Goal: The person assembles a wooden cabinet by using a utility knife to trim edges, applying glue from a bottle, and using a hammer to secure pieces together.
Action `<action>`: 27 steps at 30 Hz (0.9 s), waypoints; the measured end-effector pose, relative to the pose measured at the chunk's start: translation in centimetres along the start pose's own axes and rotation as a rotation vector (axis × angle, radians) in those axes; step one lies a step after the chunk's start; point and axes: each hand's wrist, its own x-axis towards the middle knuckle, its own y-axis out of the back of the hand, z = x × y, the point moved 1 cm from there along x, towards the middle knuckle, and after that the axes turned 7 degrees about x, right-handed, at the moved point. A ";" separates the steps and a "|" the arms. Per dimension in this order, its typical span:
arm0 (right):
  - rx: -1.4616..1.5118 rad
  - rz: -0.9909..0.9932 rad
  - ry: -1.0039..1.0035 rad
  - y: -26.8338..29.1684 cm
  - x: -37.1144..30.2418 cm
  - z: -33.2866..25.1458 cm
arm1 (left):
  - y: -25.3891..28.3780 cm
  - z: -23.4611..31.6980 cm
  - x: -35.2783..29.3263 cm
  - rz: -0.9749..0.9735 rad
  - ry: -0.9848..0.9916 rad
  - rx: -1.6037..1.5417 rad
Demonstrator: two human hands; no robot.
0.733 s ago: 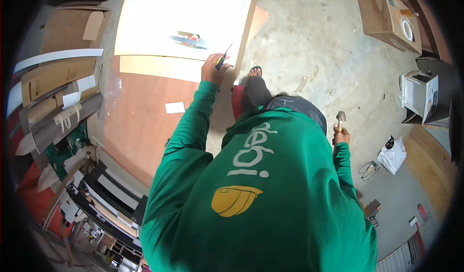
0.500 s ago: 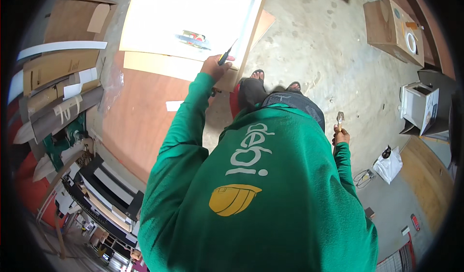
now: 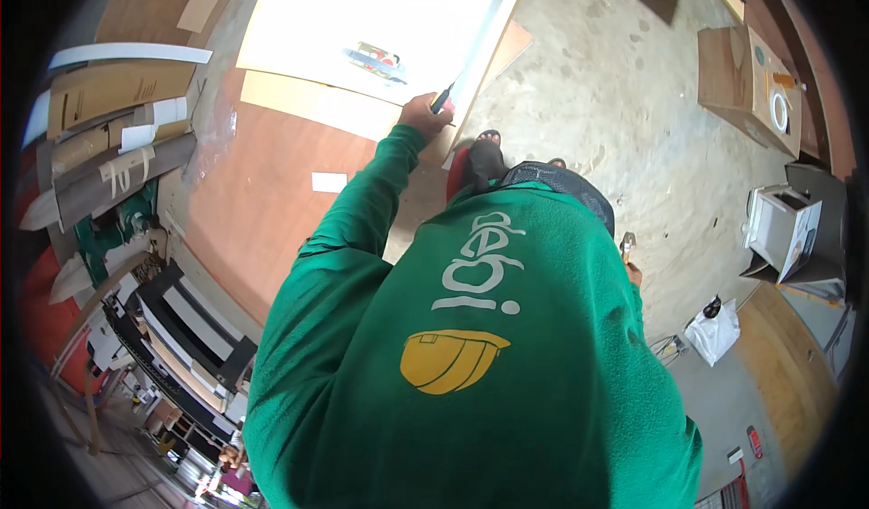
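Note:
My left hand (image 3: 422, 115) is closed around a black-and-yellow cutter knife (image 3: 441, 102), at the near right corner of a large, brightly lit white panel (image 3: 308, 20). The knife's thin tip points up and away. Farther out on the panel lies a small colourful packet with a grey-blue strip (image 3: 376, 61). Low at my right side, my right hand (image 3: 635, 276) is partly hidden by my sleeve. It grips a small tool with a broad metallic head (image 3: 627, 245); its exact kind is unclear.
A reddish-brown board (image 3: 272, 174) lies left of me, with a small white card (image 3: 329, 182) on it. Cardboard and panels (image 3: 118, 93) are stacked at far left. A wooden box (image 3: 738, 84), a white plastic bag (image 3: 712, 335) and a white box-like unit (image 3: 780, 224) stand to the right.
My left hand, still with the knife, has shifted slightly right in view along the panel corner. My right hand has dropped closer to my body, now more hidden. The whole view has turned a little.

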 end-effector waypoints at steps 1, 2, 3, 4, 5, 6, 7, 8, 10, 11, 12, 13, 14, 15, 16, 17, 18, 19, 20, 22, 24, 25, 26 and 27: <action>-0.070 0.010 0.009 0.3 -0.3 0.3 | -0.1 0.3 0.4 0.015 -0.051 -0.006; -0.048 -0.013 -0.001 0.2 -0.3 0.4 | 0.2 0.4 0.7 -0.053 0.004 -0.015; -0.035 -0.022 -0.016 0.6 -0.3 1.1 | 0.5 1.4 0.8 -0.134 0.060 -0.035; -0.074 -0.023 0.041 0.5 -0.6 1.0 | 1.0 1.9 0.6 -0.205 0.126 -0.050; -0.083 -0.055 0.047 0.7 -0.7 0.8 | 1.3 2.3 0.6 -0.229 0.151 -0.027; -0.051 -0.026 0.014 -0.3 -1.1 0.4 | 2.0 2.6 0.4 -0.246 0.183 0.001; -0.019 0.016 -0.022 -0.3 -1.0 0.9 | 2.1 2.5 0.4 -0.273 0.208 0.022; -0.020 0.024 -0.019 -0.7 -0.6 1.2 | 2.1 2.6 0.3 -0.224 0.146 0.077; -0.016 0.082 -0.003 0.3 1.6 4.0 | 1.0 3.1 0.7 -0.139 -0.007 0.162; -0.002 0.045 0.026 0.1 1.5 3.4 | 0.8 3.1 0.6 -0.124 0.019 0.180; 0.011 -0.002 0.051 -0.6 0.6 2.2 | 0.9 3.1 0.4 -0.108 0.053 0.205; 0.021 -0.040 0.075 -0.7 -0.4 1.3 | 0.8 3.2 0.0 -0.098 0.085 0.223; -0.007 -0.035 0.045 -1.4 -1.4 -0.1 | 0.7 3.3 -0.5 -0.075 0.087 0.228; -0.048 -0.033 0.036 -1.6 -1.5 -0.6 | 0.4 3.6 -0.6 -0.056 0.075 0.226; -0.089 -0.031 0.026 -1.8 -1.7 -1.2 | 0.2 3.9 -0.5 -0.037 0.063 0.224; -0.134 -0.046 0.022 -2.6 -1.8 -2.3 | 0.5 3.2 -0.7 -0.017 0.050 0.193; -0.160 -0.037 -0.010 -3.6 -1.9 -3.5 | 0.8 2.1 -0.8 0.004 0.038 0.162; -0.117 -0.040 -0.021 -3.9 -2.3 -4.0 | 0.7 1.7 -0.6 0.014 0.011 0.129; -0.074 -0.043 -0.036 -4.4 -3.1 -4.9 | 0.7 2.0 -0.3 -0.007 0.007 0.127; -0.010 -0.084 -0.036 -4.6 -3.2 -5.2 | 0.6 2.5 -0.4 -0.052 0.006 0.122; 0.034 -0.074 -0.027 -4.7 -3.4 -5.5 | 0.9 2.8 -0.4 -0.046 -0.049 0.100; 0.057 -0.072 -0.023 -4.9 -3.5 -5.5 | 1.0 2.9 -0.5 -0.042 -0.075 0.092; 0.087 -0.072 -0.027 -5.1 -3.6 -5.4 | 0.7 2.7 -0.9 0.100 -0.202 0.175; 0.108 -0.070 -0.021 -5.2 -3.9 -5.1 | 0.1 2.0 -1.8 0.242 -0.329 0.257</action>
